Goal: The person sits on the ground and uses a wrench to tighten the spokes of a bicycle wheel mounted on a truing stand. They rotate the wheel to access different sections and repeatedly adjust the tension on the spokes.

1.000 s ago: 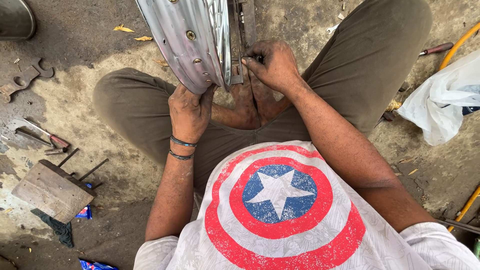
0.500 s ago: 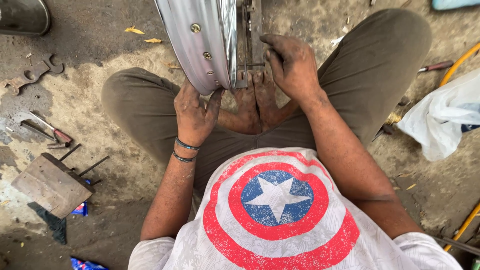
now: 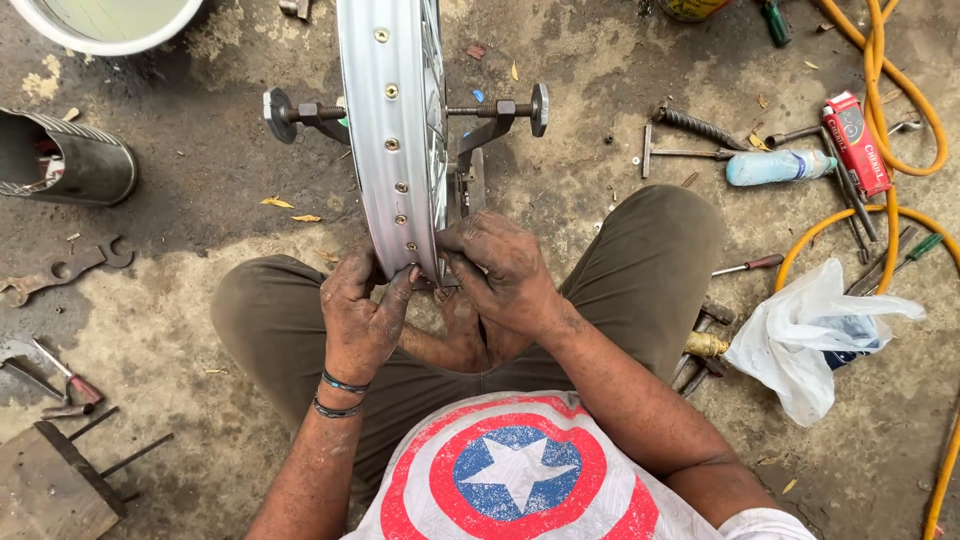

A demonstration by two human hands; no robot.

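Note:
A silver spoked wheel rim [image 3: 385, 120] stands upright on its axle in a metal stand [image 3: 470, 170] in front of me. I sit cross-legged on the concrete floor. My left hand [image 3: 362, 318] grips the near bottom edge of the rim from the left, thumb pressed on the rim face. My right hand [image 3: 500, 270] holds the same edge from the right, fingers curled around it by the spokes. Both hands are dark with grease.
A metal cylinder [image 3: 65, 160] and flat wrench [image 3: 60, 270] lie at left, pliers [image 3: 60, 385] and a wood block [image 3: 50, 490] lower left. At right are a plastic bottle [image 3: 780, 165], hand tools [image 3: 690, 125], a yellow hose [image 3: 890, 90] and a white plastic bag [image 3: 810, 335].
The view has tilted up, showing the axle, stand and more floor. My right hand moved down from the spoke side to the rim's bottom edge, close beside my left hand.

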